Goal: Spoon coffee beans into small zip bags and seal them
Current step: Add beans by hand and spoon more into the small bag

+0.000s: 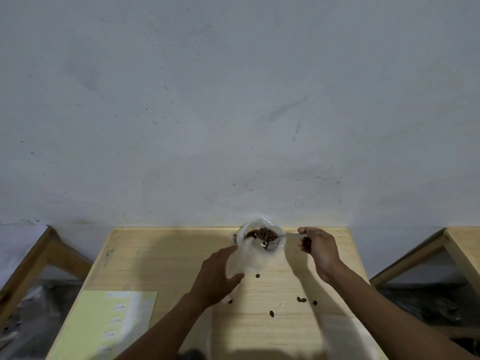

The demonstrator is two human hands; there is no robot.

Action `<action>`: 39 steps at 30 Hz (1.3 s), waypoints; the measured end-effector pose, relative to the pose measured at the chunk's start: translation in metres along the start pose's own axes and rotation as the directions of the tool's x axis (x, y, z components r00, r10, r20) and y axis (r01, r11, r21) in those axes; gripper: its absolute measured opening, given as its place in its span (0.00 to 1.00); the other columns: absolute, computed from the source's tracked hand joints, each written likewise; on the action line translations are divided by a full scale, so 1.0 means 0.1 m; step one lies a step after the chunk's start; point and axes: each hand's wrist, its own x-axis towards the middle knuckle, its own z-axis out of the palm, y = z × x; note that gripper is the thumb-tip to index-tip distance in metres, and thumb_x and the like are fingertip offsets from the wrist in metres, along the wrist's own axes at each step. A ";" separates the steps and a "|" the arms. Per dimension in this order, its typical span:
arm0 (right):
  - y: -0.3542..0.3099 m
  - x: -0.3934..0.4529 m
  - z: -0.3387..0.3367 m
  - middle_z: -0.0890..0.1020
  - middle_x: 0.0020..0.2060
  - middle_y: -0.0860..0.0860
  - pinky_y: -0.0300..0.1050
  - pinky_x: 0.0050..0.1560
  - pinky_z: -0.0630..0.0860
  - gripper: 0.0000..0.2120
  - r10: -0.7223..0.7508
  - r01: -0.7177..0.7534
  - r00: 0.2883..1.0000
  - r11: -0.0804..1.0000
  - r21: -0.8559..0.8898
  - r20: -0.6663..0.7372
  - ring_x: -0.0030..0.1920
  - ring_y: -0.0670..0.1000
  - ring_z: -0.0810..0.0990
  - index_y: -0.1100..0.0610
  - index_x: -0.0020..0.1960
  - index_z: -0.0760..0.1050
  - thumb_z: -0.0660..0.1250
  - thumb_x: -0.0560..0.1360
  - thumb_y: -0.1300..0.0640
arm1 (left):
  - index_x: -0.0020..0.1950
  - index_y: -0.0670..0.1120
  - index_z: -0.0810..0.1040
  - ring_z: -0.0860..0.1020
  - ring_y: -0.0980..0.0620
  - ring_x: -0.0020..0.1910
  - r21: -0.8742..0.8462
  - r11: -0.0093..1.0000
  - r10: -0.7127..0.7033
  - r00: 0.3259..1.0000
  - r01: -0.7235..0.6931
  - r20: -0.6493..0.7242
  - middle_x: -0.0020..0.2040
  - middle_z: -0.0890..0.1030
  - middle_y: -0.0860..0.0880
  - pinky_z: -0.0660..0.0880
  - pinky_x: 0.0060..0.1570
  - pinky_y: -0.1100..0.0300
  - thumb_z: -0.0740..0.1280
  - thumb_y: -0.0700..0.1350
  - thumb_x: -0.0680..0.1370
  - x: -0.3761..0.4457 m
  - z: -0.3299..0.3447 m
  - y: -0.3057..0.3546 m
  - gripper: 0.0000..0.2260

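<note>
A clear plastic bag (253, 255) stands open near the far edge of the wooden table (166, 258), with brown coffee beans (262, 233) showing at its mouth. My left hand (217, 275) grips the bag's lower left side. My right hand (318, 249) holds a clear plastic spoon (288, 236) by its handle, its bowl reaching into the bag's mouth among the beans. Several loose beans (301, 299) lie scattered on the table in front of the bag. More clear plastic (337, 333) lies blurred at the near edge.
A pale yellow sheet with small white labels (109, 323) lies on the table's near left. Other wooden tables (462, 245) stand to the right and left (49, 253). A grey wall (233, 100) rises straight behind the table's far edge.
</note>
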 end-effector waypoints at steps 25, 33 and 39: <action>-0.22 -0.53 0.22 0.81 0.41 0.43 0.30 0.42 0.71 0.08 -0.427 0.585 0.799 0.712 -0.388 0.423 0.40 0.41 0.79 0.51 0.49 0.83 0.64 0.80 0.53 | 0.73 0.52 0.64 0.74 0.52 0.61 0.089 0.987 -0.132 0.990 0.136 -0.048 0.66 0.75 0.54 0.70 0.59 0.54 0.68 0.60 0.72 -0.01 -0.12 0.23 0.32; -0.31 -0.47 0.20 0.82 0.47 0.47 0.33 0.46 0.74 0.10 -0.519 0.656 0.749 0.669 -0.350 0.412 0.45 0.44 0.81 0.49 0.50 0.79 0.60 0.82 0.57 | 0.71 0.53 0.66 0.75 0.53 0.58 0.063 0.983 -0.171 0.984 0.173 -0.042 0.63 0.76 0.55 0.71 0.57 0.54 0.67 0.60 0.72 -0.05 -0.13 0.17 0.29; -0.20 -0.24 0.03 0.82 0.47 0.50 0.41 0.46 0.76 0.11 -0.476 0.495 0.868 0.806 -0.324 0.142 0.41 0.44 0.81 0.53 0.53 0.80 0.59 0.82 0.56 | 0.71 0.53 0.67 0.78 0.56 0.55 0.010 0.979 -0.204 0.979 0.204 0.015 0.64 0.75 0.56 0.72 0.59 0.56 0.70 0.59 0.72 -0.09 -0.13 0.07 0.30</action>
